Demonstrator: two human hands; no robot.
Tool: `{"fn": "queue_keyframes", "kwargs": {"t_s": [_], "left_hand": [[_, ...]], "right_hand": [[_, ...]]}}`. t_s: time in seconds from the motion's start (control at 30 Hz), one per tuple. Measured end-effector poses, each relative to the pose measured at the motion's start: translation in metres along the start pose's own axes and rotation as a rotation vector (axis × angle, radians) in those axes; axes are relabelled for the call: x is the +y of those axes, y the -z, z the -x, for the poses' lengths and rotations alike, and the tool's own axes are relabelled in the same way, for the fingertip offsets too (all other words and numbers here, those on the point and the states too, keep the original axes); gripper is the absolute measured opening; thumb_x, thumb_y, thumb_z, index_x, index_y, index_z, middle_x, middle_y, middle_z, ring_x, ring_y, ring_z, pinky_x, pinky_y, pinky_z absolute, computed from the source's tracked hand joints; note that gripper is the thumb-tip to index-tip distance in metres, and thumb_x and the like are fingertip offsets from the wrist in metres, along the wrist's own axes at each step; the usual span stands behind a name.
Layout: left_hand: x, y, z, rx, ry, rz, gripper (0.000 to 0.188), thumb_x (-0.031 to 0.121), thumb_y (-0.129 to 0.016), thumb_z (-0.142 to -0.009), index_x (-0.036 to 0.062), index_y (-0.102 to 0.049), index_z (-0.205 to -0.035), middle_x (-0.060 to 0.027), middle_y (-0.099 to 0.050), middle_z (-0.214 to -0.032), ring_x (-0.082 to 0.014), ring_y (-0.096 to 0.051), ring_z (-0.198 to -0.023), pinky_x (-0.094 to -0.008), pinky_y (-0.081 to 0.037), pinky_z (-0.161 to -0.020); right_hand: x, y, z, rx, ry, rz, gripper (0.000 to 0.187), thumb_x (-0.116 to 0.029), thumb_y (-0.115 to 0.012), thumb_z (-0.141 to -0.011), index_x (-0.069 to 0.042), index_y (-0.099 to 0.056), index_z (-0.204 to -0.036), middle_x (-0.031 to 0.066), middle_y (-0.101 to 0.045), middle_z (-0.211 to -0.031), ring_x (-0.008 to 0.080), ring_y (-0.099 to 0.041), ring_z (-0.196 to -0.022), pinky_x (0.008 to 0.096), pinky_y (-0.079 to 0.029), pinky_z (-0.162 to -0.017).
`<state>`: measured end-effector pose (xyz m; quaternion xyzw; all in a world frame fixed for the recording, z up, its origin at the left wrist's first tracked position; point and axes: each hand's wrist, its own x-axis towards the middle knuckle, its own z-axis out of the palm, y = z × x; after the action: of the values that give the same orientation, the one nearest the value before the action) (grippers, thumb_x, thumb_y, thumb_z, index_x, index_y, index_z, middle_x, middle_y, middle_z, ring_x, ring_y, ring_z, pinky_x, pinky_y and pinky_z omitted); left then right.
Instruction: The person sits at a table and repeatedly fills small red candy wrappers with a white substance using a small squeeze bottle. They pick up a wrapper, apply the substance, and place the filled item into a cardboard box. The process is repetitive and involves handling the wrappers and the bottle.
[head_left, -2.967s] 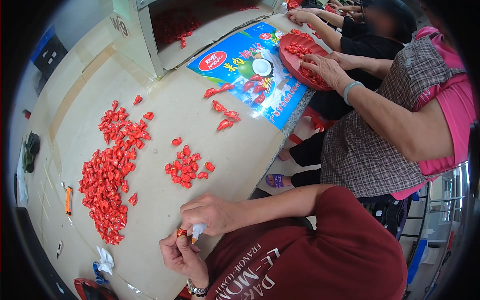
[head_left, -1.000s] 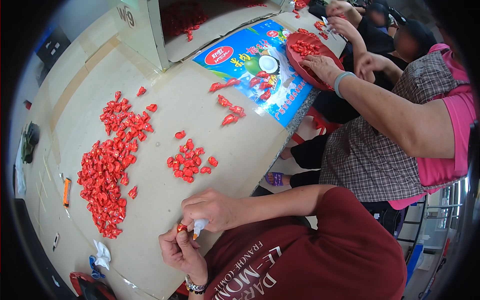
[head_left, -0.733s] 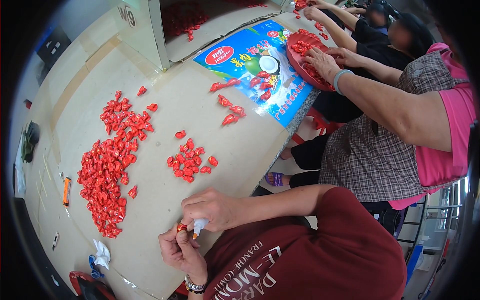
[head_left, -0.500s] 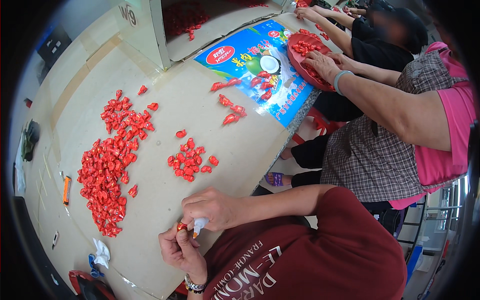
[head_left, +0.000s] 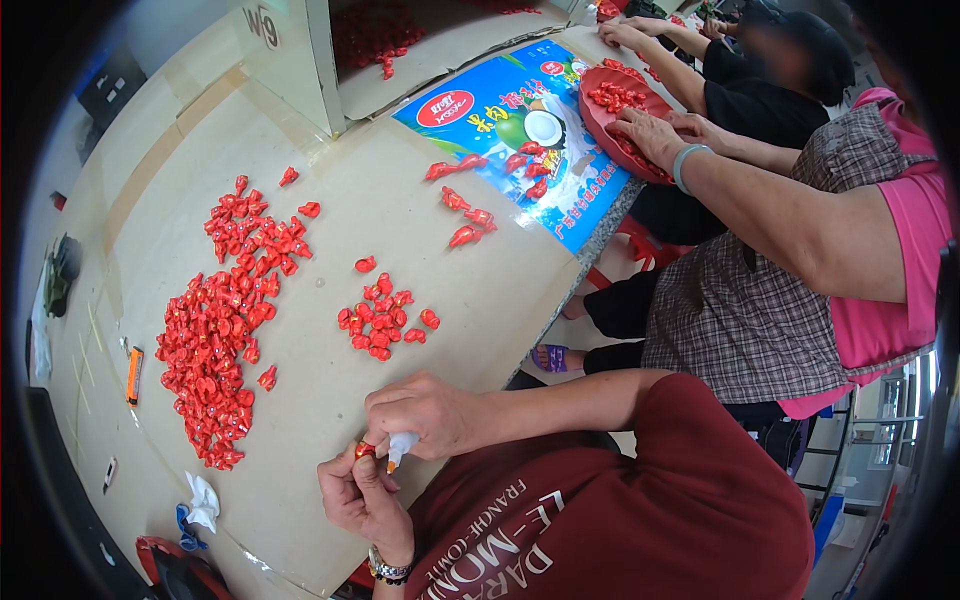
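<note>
My left hand, with a metal watch on its wrist, pinches a small red piece that shows a bit of gold. My right hand touches the top of that piece with its fingertips. Tucked in the same right hand is a white squeeze tube with an orange tip pointing down. Both hands meet above the near edge of the table. A small cluster of red pieces lies just beyond them, and a large heap of similar pieces spreads farther left.
An orange stick-like box, a crumpled white tissue and a small white pen-like item lie at the left. A co-worker's hands rest at a red bowl beside a blue printed sheet. A pale cabinet stands behind.
The view has shifted very slightly. The red piece has turned a little in my left fingers, showing more gold; both hands stay nearly in place.
</note>
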<state>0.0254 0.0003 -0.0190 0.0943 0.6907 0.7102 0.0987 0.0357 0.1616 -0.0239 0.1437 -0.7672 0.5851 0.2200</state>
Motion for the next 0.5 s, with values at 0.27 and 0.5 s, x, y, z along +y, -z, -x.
{"fn": "queue_keyframes", "kwargs": {"t_s": [0.27, 0.5], "left_hand": [[0.0015, -0.0039, -0.0005, 0.017, -0.023, 0.019, 0.014, 0.012, -0.055, -0.095, -0.0012, -0.053, -0.091, -0.0068, -0.059, -0.075, -0.0042, -0.041, -0.048, -0.0173, -0.031, -0.042], [0.0012, -0.005, -0.0002, 0.026, -0.018, 0.022, 0.014, 0.012, -0.055, -0.095, -0.0011, -0.053, -0.091, -0.0063, -0.058, -0.074, -0.0042, -0.04, -0.048, -0.0175, -0.03, -0.042]], "right_hand": [[0.0005, 0.0001, 0.001, -0.006, -0.005, 0.001, 0.017, 0.004, -0.068, -0.069, -0.004, -0.053, -0.075, 0.0047, -0.052, -0.067, 0.0211, -0.055, -0.058, 0.033, -0.041, -0.047], [-0.0025, 0.003, -0.0001, -0.022, -0.032, -0.003, 0.014, 0.0, -0.066, -0.071, -0.004, -0.052, -0.075, 0.0063, -0.053, -0.068, 0.0234, -0.057, -0.059, 0.0341, -0.042, -0.048]]}}
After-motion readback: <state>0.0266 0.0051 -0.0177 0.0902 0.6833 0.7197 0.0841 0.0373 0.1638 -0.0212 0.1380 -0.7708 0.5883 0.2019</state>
